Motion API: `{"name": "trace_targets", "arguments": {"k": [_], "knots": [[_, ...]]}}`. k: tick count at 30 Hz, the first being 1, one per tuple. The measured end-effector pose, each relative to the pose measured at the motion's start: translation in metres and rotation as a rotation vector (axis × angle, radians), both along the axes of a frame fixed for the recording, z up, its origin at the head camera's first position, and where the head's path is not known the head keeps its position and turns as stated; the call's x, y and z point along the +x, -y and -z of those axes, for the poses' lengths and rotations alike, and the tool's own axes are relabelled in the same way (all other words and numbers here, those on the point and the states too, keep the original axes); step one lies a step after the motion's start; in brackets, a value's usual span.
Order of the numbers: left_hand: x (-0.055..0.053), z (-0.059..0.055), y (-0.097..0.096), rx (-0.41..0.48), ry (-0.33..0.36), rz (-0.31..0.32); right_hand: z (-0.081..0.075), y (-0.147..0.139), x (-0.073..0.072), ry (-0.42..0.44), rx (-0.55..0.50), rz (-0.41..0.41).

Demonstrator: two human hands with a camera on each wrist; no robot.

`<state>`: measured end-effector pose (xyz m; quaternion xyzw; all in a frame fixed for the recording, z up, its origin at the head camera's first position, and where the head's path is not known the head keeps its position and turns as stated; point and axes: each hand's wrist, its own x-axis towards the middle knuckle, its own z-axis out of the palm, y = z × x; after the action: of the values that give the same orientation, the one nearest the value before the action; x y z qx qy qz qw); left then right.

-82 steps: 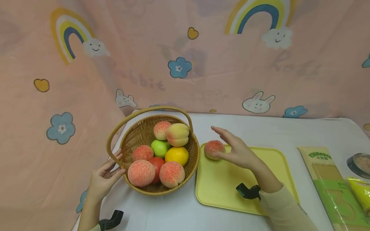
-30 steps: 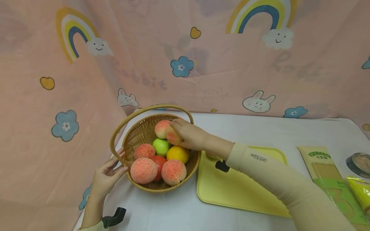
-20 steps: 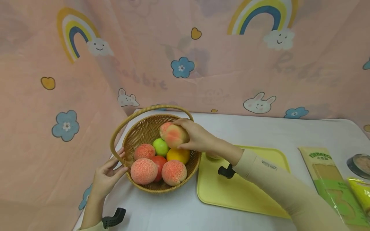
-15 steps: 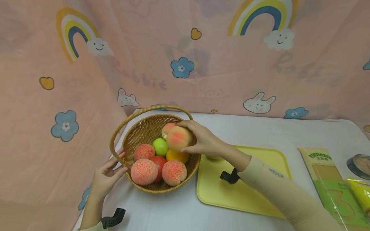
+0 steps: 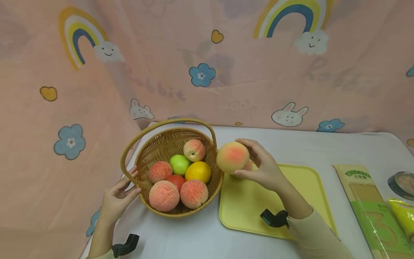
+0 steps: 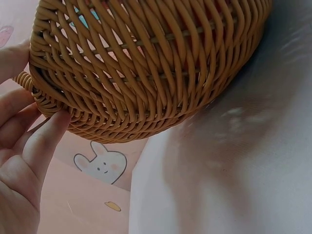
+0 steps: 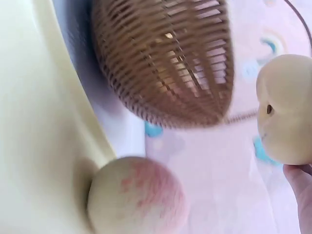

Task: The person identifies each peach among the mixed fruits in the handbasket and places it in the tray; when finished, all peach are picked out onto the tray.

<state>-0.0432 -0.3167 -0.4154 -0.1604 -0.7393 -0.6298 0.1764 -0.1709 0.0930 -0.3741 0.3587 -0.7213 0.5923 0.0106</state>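
Note:
My left hand [image 5: 116,198] pinches the left rim of a wicker basket [image 5: 142,158], at the foot of its arched handle. In the left wrist view the thumb presses the outside of the weave. A yellow peach with a red blush [image 5: 233,157] is held between thumb and fingers of my right hand [image 5: 265,167], raised over the tray's back left corner. Behind it, a second peach [image 7: 139,197] lies on the yellow tray [image 5: 252,212], mostly hidden in the head view. Inside the basket are several reddish peaches [image 5: 164,196], a green apple [image 5: 179,164], a yellow lemon-like fruit [image 5: 198,172] and a red fruit [image 5: 176,181].
Right of the tray lie a green and tan noodle packet [image 5: 372,208], a yellow bag [image 5: 402,216] and a round dark-rimmed container [image 5: 402,184]. A white cloth [image 5: 181,237] covers the table. Pink printed fabric [image 5: 239,79] hangs behind and at the left.
My right hand has gone into the basket, taken the yellow peach and carried it right, over the tray. The reddish peach beside it has rolled slightly. My left hand stays at the rim.

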Motion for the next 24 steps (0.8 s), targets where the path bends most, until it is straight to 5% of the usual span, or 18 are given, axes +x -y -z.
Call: {"name": "trace_targets", "arguments": {"k": [5, 15, 24], "knots": [[0.0, 0.001, 0.0, 0.007, -0.005, 0.011, 0.013, -0.03, 0.006, -0.004, -0.061, 0.102], [0.001, -0.001, 0.0, 0.006, 0.041, -0.016, 0.034, -0.076, -0.003, 0.042, 0.092, 0.321], [0.0, 0.002, 0.001, 0.029, 0.02, 0.003, 0.057, -0.093, -0.011, 0.109, 0.307, 0.348]]}}
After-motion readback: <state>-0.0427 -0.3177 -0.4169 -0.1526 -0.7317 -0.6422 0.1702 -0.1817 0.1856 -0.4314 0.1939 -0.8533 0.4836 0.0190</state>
